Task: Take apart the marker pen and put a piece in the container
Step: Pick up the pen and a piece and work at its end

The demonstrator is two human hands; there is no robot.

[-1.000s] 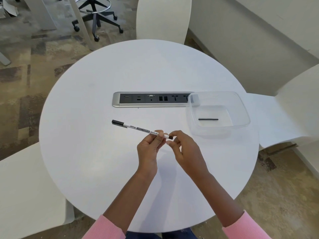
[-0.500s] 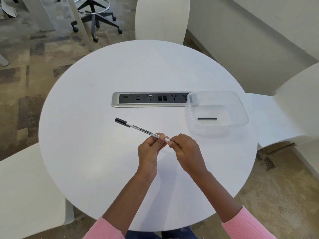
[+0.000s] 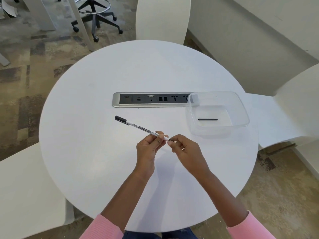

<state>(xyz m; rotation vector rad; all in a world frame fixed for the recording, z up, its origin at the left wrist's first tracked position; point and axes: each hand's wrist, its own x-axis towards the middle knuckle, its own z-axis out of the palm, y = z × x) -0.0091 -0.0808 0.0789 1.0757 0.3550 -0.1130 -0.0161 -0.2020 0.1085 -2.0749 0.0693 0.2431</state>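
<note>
A person in pink sleeves (image 3: 250,226) sat at a round white surface (image 3: 96,161), seen from above. Both hands were raised just above it, near its front edge, close together.

The left hand (image 3: 149,146) gripped a slim white marker pen (image 3: 138,127) between thumb and curled fingers, near the pen's right end. The pen slanted up and to the left, with its black cap at the far left tip. The right hand (image 3: 183,149) had its fingers curled in, and its thumb and forefinger pinched the small dark end of the pen that stuck out beside the left hand.

A clear plastic container (image 3: 241,107) stood on the surface, well to the right of the hands. A thin black rod (image 3: 208,119) lay flat on its bottom. The container's left corner overlapped the end of a silver power strip (image 3: 150,99) set into the middle of the surface.

White chairs (image 3: 162,18) stood around, and a wheeled stool (image 3: 96,16) stood on the patterned carpet beyond.
</note>
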